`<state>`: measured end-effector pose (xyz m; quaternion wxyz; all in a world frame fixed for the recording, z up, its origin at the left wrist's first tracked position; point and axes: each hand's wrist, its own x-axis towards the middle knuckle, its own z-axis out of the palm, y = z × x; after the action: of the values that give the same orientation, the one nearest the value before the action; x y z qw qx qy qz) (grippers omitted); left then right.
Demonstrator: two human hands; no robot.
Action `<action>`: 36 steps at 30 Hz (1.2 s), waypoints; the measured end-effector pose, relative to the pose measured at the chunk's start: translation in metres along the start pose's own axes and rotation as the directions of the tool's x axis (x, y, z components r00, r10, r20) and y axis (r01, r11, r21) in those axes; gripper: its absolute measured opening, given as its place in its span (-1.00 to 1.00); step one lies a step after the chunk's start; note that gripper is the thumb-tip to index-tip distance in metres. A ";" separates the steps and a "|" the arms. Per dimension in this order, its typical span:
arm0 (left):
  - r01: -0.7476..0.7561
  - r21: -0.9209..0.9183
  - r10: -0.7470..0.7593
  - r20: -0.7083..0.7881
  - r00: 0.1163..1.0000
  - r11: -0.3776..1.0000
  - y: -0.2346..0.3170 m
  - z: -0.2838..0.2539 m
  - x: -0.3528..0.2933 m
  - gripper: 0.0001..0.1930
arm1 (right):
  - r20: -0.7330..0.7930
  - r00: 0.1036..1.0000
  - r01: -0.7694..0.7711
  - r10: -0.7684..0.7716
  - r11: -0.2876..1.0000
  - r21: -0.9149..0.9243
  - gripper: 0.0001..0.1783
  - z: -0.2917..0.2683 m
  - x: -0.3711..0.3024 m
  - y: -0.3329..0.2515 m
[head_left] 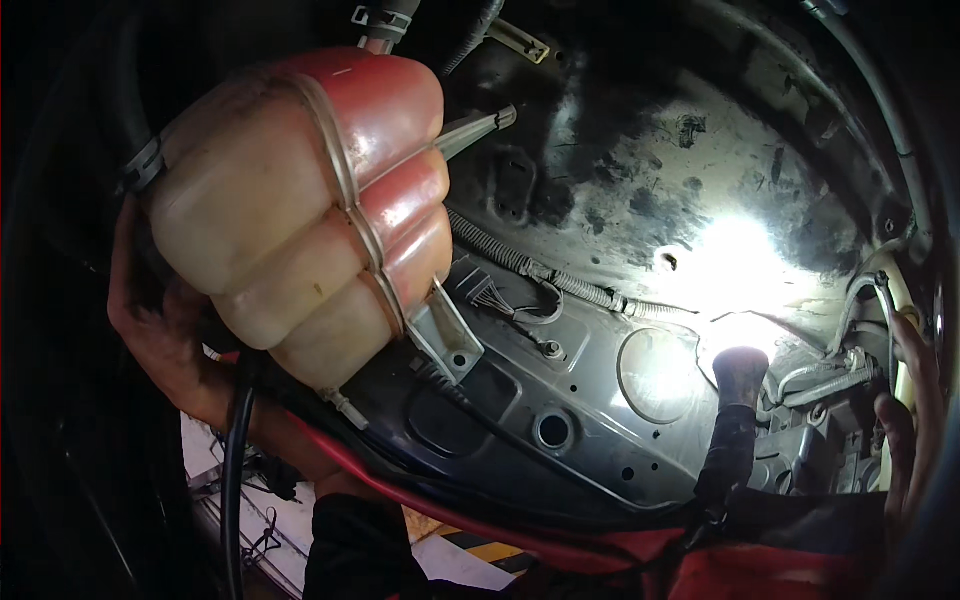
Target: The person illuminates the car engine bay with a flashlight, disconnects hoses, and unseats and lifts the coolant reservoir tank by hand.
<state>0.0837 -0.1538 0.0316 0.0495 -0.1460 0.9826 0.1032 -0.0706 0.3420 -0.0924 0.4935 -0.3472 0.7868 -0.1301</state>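
A large ribbed coolant expansion tank (290, 220), yellowed plastic with red light on its upper right, hangs tilted over the engine bay. My left hand (165, 335) wraps round its left lower side, one finger reaching up near a hose clamp (143, 165). Some fingers of that hand are lost behind the tank or in shadow. At the far right edge, my right hand (915, 400) has its thumb and a finger on either side of a pale plastic tube (903, 385). Its palm runs into the dark rim.
A lit work lamp (737, 400) stands at lower right, glaring on the inner wing. Corrugated wiring conduit (530, 265) crosses behind the tank. A metal bracket (447, 335) juts from the tank's right side. The red body edge (480, 525) runs along the front, with a black hose (238, 480) at left.
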 end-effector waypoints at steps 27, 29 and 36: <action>0.068 0.027 -0.062 -0.181 0.981 0.997 0.027 0.014 -0.009 0.16 | 0.206 0.640 0.342 -0.740 0.515 0.786 -0.55 0.062 0.236 -0.136; 0.074 0.024 -0.068 -0.184 0.981 0.997 0.030 0.014 -0.008 0.16 | 0.201 0.613 0.340 -0.764 0.485 0.806 -0.57 0.063 0.237 -0.137; 0.066 0.011 -0.063 -0.179 0.982 0.998 0.035 0.019 -0.004 0.17 | 0.172 0.517 0.302 -0.839 0.367 0.880 -0.65 0.064 0.243 -0.136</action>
<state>0.0787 -0.1153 0.0204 -0.0344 -0.1859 0.9787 0.0795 -0.0241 0.0888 -0.2156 0.7245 -0.3929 0.2582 -0.5040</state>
